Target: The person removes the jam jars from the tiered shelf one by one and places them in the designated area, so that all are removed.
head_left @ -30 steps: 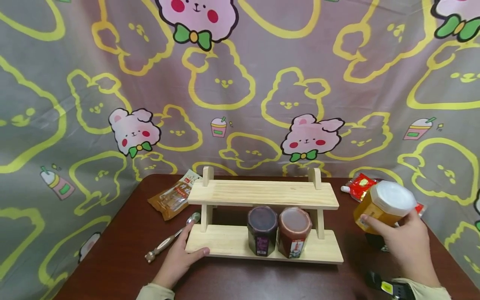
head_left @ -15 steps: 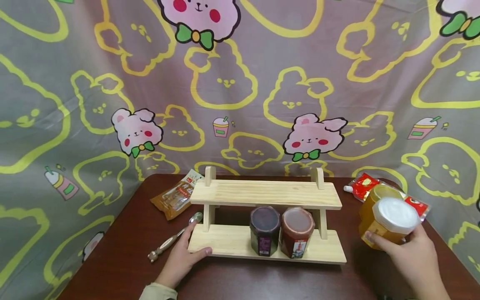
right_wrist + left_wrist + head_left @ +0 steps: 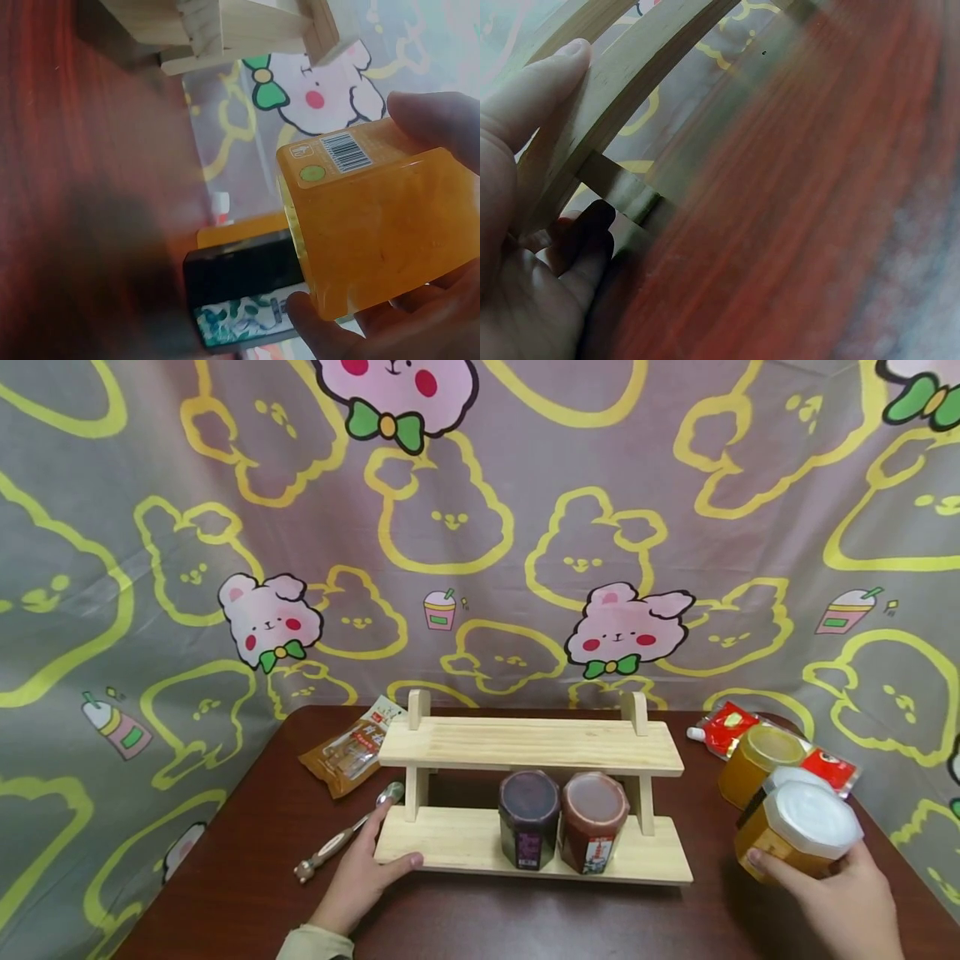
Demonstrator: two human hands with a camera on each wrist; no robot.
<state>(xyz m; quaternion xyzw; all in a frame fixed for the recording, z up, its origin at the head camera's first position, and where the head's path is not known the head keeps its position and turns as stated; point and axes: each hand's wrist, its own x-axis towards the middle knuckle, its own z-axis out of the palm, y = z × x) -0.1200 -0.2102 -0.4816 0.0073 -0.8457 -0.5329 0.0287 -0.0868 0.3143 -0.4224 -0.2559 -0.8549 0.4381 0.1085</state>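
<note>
My right hand grips an amber jar with a white octagonal lid, thumb on one side and fingers on the other. In the head view it overlaps a dark jar; the right wrist view shows that dark jar with a leafy label. My left hand holds the left end of a two-tier wooden rack's lower shelf, with its thumb on the board and fingers curled beneath. On that shelf stand a purple-black jar and a red-brown jar, side by side.
Another amber jar stands at the right, beside red spouted pouches. Left of the rack lie a brown snack packet and a spoon with a patterned handle. A patterned cloth hangs behind the table.
My right hand has carried the amber jar rightward and toward me, uncovering the other amber jar and part of the dark jar behind it. My left hand keeps its place on the rack.
</note>
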